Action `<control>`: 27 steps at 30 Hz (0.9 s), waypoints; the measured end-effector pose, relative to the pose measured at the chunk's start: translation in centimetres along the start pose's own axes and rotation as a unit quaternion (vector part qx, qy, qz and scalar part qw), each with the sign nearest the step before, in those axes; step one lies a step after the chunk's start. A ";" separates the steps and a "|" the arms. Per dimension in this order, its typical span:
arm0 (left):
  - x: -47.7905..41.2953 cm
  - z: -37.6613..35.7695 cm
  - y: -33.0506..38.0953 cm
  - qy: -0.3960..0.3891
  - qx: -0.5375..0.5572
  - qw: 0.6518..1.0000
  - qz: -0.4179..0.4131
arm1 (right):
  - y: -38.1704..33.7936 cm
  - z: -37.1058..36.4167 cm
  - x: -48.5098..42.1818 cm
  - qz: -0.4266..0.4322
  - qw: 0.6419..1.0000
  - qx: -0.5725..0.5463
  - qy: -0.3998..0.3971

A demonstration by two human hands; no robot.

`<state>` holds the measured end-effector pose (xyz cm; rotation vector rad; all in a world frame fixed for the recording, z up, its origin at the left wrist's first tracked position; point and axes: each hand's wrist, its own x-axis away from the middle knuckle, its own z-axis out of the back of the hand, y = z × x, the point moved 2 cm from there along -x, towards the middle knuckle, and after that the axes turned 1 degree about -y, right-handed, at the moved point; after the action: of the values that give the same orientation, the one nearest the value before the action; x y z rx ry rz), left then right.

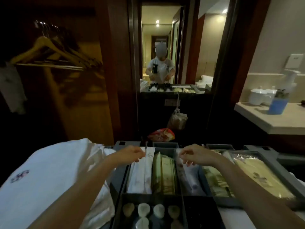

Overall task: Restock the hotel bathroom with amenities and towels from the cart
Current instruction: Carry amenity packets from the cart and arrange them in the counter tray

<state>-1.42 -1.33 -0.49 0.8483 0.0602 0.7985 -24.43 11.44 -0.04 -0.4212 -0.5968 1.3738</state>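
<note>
The cart's grey amenity tray (pixel 120 177) lies below me, split into compartments of white packets (pixel 140 177), green packets (pixel 165 176), clear-wrapped items (pixel 189 177) and yellow packets (pixel 257 176). My left hand (pixel 130 153) pinches the top of a slim white packet (pixel 149 155) standing in the left compartment. My right hand (pixel 193 156) hovers over the clear-wrapped items with its fingers curled; whether it holds one I cannot tell. Round capped bottles (pixel 143 209) fill the near compartment.
A bundle of white linen (pixel 49 179) rests on the cart's left. The bathroom counter (pixel 272 119) with white cups (pixel 257 96) and a blue holder (pixel 277 105) is at the right. A mirror (pixel 165 47) faces me. Wooden hangers (pixel 49 50) hang at the left.
</note>
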 end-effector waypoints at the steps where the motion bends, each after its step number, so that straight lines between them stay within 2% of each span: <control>1: -0.6 -0.6 -0.4 0.010 -0.003 1.000 0.007 | 0.7 -0.5 -0.6 -0.005 1.000 -0.007 -0.010; 3: -1.7 -1.9 -1.6 0.036 0.001 0.999 0.038 | 2.0 -1.3 -1.8 -0.027 0.999 -0.016 -0.027; 8: -3.6 -4.6 -4.9 0.253 -0.081 0.961 0.075 | 5.2 -3.7 -4.8 -0.030 0.997 0.010 -0.068; 12: -4.6 -6.8 -6.1 0.259 -0.028 0.961 0.095 | 6.9 -5.1 -7.6 -0.012 0.996 0.072 -0.053; 18: -5.1 -8.4 -7.8 0.310 -0.053 0.947 0.063 | 6.7 -6.6 -10.8 0.025 0.977 0.208 0.025; 23: -5.3 -8.3 -7.7 0.338 -0.053 0.937 0.076 | 5.6 -9.3 -13.3 -0.007 0.997 0.077 0.018; 27: -5.6 -8.4 -8.0 0.342 -0.070 0.933 0.088 | 5.2 -10.7 -13.9 -0.035 0.991 0.100 0.082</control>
<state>-3.46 -2.68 -13.09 0.4096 0.5439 1.2269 -23.12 -0.76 -13.62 -0.3448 -0.3322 1.3027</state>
